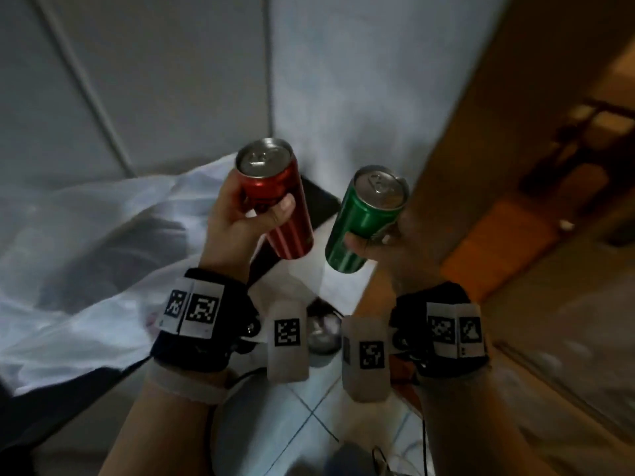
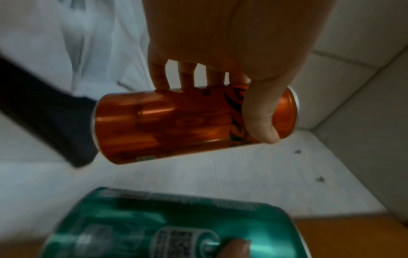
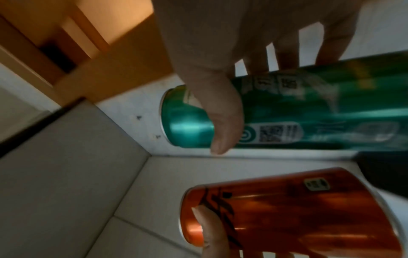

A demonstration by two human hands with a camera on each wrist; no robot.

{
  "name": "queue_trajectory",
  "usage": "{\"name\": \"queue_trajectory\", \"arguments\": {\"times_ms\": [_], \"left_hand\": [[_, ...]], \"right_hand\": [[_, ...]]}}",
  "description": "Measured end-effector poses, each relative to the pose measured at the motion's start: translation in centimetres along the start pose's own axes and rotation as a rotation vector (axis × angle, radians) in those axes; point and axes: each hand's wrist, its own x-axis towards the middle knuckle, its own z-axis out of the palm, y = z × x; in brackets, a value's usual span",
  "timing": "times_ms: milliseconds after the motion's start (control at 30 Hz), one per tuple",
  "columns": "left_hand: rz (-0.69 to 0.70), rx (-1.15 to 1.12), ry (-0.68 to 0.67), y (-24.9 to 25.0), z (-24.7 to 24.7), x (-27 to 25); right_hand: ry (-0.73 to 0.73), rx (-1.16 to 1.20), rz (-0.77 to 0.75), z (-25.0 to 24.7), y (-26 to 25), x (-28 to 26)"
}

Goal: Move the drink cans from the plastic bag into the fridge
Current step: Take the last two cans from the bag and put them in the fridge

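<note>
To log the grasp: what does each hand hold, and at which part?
Left hand grips the red can around its upper side; right hand grips the green can around its side.

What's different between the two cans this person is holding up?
Colour: the red can against the green can. Holder: the left hand grips the red can, the right hand the green one. Position: in the head view the red can sits higher in the picture than the green. Tilt: their tops lean apart. Both are slim, unopened cans, held clear of the white plastic bag.
</note>
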Motion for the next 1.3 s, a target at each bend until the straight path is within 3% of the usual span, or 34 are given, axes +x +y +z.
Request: {"name": "queue_trajectory", "arguments": {"times_ms": [100, 267, 500, 633, 800, 1100, 1300], "left_hand": [[-0.033, -0.074, -0.261, -0.5, 7.1, -1.5], [-0.059, -0.088, -0.543, -0.3, 20.1, -7.0], [-0.165, -0.241, -0.945, 0.3, 38.9, -21.5], [-0.208, -0.266, -1.102, 1.8, 49.0, -33.5], [-0.298, -0.315, -1.270, 3.8, 57.3, -45.5], [-0.320, -0.336, -1.550, 6.0, 71.3, -60.3], [-0.345, -0.408, -1.694, 5.7, 83.6, -68.6]], "right_hand": [[0.204, 0.075, -0.013, -6.6, -1.6, -4.6], [0.564, 0.039, -0.034, -17.0, -4.2, -14.4], [0.940, -0.131, -0.078, -30.2, -8.0, -32.8], [1.128, -0.222, -0.085, -37.4, -10.0, -45.7], [1.283, -0.283, -0.038, -44.0, -11.4, -57.6], [1.640, -0.314, -0.008, -53.6, -12.3, -71.6], [1.829, -0.370, 0.008, -63.7, -12.4, -78.9]]}}
